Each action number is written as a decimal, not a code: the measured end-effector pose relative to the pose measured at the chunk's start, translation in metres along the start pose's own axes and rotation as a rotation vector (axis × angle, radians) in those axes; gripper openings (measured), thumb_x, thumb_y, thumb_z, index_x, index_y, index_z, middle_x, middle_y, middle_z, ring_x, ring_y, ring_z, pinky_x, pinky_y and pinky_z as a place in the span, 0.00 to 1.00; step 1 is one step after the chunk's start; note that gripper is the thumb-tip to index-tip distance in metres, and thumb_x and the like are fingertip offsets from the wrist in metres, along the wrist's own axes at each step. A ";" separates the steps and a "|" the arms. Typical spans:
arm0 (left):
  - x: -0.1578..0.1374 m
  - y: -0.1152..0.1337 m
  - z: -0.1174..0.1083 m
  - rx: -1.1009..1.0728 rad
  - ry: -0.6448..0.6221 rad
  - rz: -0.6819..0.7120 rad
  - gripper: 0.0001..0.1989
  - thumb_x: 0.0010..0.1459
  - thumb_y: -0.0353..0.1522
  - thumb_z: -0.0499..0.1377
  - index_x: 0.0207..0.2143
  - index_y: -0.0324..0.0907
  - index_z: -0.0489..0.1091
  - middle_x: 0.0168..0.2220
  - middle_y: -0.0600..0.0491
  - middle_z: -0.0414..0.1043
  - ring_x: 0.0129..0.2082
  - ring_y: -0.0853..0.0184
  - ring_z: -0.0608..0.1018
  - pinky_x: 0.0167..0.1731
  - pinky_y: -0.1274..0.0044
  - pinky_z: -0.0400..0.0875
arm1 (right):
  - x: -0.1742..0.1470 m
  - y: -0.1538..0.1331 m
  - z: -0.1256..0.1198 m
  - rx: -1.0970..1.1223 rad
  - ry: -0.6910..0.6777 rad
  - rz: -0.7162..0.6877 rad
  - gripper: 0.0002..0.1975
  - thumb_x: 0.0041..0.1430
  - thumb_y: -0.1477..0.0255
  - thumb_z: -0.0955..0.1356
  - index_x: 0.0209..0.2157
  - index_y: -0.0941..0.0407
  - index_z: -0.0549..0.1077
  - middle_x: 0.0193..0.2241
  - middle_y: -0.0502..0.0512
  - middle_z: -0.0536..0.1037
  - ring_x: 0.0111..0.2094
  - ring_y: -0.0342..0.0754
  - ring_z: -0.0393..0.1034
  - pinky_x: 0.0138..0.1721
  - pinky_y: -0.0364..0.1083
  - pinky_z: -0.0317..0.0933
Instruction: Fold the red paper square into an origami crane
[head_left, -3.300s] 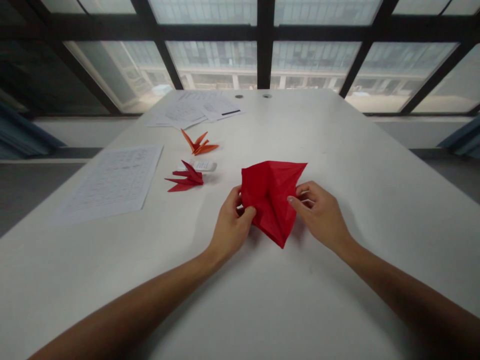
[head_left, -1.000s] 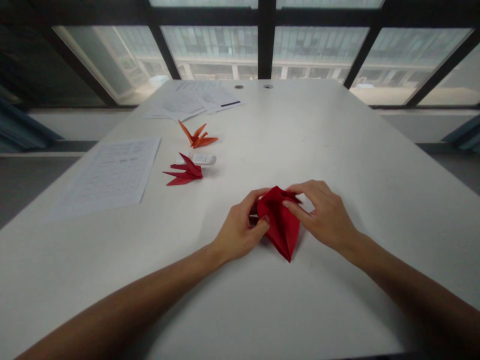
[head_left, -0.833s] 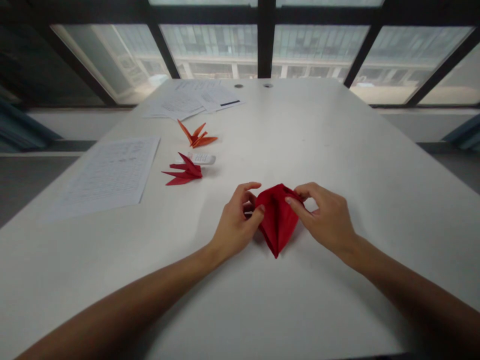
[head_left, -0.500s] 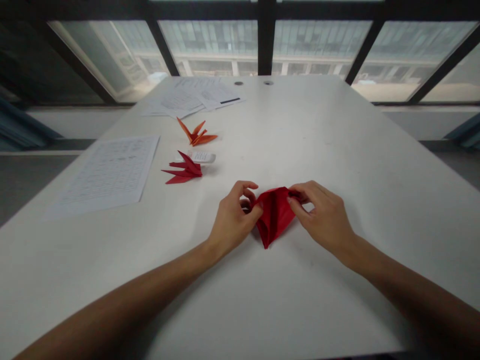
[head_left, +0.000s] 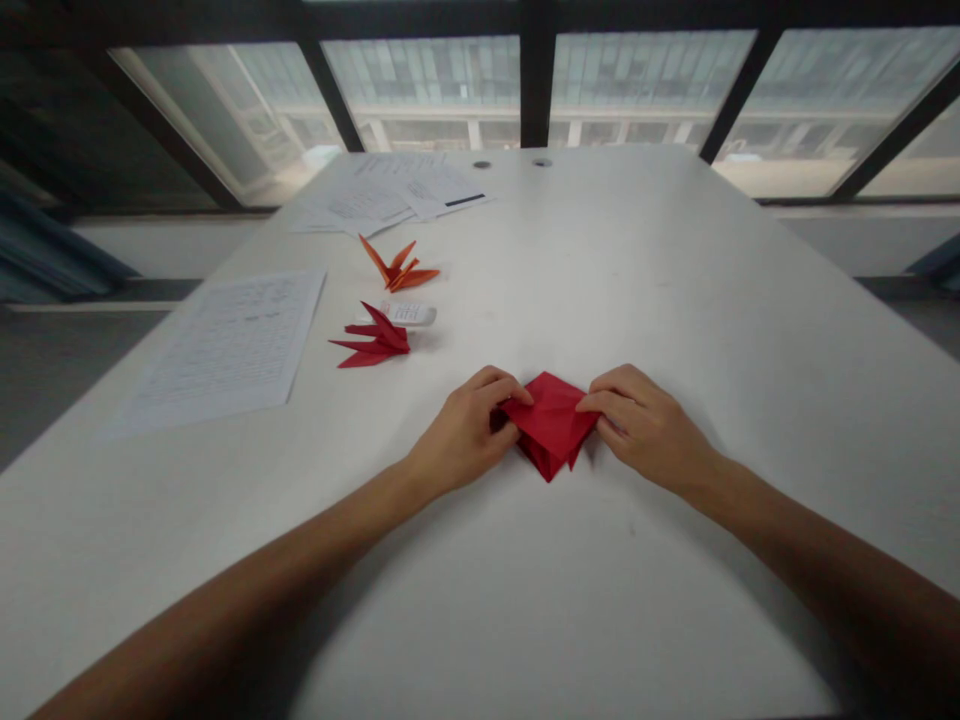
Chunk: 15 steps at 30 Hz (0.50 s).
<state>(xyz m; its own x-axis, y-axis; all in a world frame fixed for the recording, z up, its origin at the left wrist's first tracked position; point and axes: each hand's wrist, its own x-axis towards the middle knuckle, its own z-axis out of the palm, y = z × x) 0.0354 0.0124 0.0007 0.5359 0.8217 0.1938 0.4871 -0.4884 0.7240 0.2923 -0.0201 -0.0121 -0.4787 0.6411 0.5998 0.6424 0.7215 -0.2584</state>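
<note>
A partly folded piece of red origami paper [head_left: 551,415] is held low over the white table, its layers slightly apart at the near point. My left hand [head_left: 476,420] pinches its left corner between thumb and fingers. On the opposite side, my right hand [head_left: 641,420] grips the right corner the same way. Farther left lies a folded red paper crane [head_left: 375,340], and behind it an orange paper crane [head_left: 397,270]; neither is touched by a hand.
A small white labelled object [head_left: 411,314], perhaps an eraser, lies behind the red crane. A printed sheet [head_left: 225,345] rests on the table's [head_left: 675,620] left side. Several overlapping papers [head_left: 375,200] are at the far left. Windows stand beyond the far edge.
The red paper's far flap has come down toward me, so a flat diamond face now covers the open inside. Both hands have shifted their pinch on the corners. The view has moved slightly.
</note>
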 end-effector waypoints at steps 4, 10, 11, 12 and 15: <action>0.002 0.000 -0.007 -0.062 -0.025 -0.001 0.16 0.53 0.23 0.57 0.44 0.43 0.75 0.48 0.48 0.71 0.43 0.64 0.77 0.42 0.73 0.77 | -0.001 -0.002 0.003 0.014 -0.003 -0.038 0.13 0.66 0.83 0.64 0.45 0.56 0.77 0.42 0.59 0.78 0.44 0.52 0.71 0.46 0.52 0.70; 0.004 -0.003 -0.020 -0.224 -0.127 0.018 0.14 0.57 0.26 0.52 0.36 0.41 0.79 0.46 0.48 0.73 0.46 0.61 0.77 0.47 0.71 0.74 | -0.001 -0.001 0.003 -0.019 -0.137 -0.148 0.11 0.66 0.80 0.66 0.43 0.55 0.79 0.40 0.55 0.82 0.42 0.52 0.72 0.45 0.54 0.67; 0.004 -0.004 -0.020 -0.212 -0.126 0.016 0.14 0.60 0.29 0.52 0.36 0.41 0.79 0.45 0.48 0.74 0.46 0.61 0.77 0.49 0.70 0.74 | -0.001 -0.001 0.003 -0.006 -0.155 -0.155 0.11 0.65 0.80 0.67 0.44 0.55 0.79 0.41 0.55 0.82 0.43 0.52 0.73 0.46 0.54 0.67; 0.004 -0.004 -0.019 -0.185 -0.113 -0.006 0.13 0.63 0.31 0.53 0.36 0.41 0.79 0.45 0.48 0.74 0.44 0.62 0.77 0.47 0.70 0.74 | -0.001 -0.002 0.003 0.007 -0.170 -0.160 0.11 0.65 0.79 0.67 0.44 0.55 0.79 0.42 0.55 0.82 0.43 0.52 0.73 0.47 0.54 0.67; 0.005 -0.006 -0.014 -0.094 -0.054 -0.082 0.08 0.61 0.34 0.61 0.40 0.42 0.77 0.45 0.48 0.73 0.40 0.64 0.78 0.40 0.73 0.76 | -0.001 -0.003 0.004 0.000 -0.179 -0.171 0.11 0.65 0.77 0.68 0.46 0.56 0.79 0.43 0.57 0.82 0.44 0.53 0.73 0.47 0.54 0.67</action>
<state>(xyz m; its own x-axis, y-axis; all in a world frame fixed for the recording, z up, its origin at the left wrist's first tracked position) 0.0257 0.0233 0.0061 0.5341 0.8398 0.0972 0.4654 -0.3881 0.7955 0.2888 -0.0220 -0.0150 -0.6790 0.5457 0.4911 0.5430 0.8235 -0.1644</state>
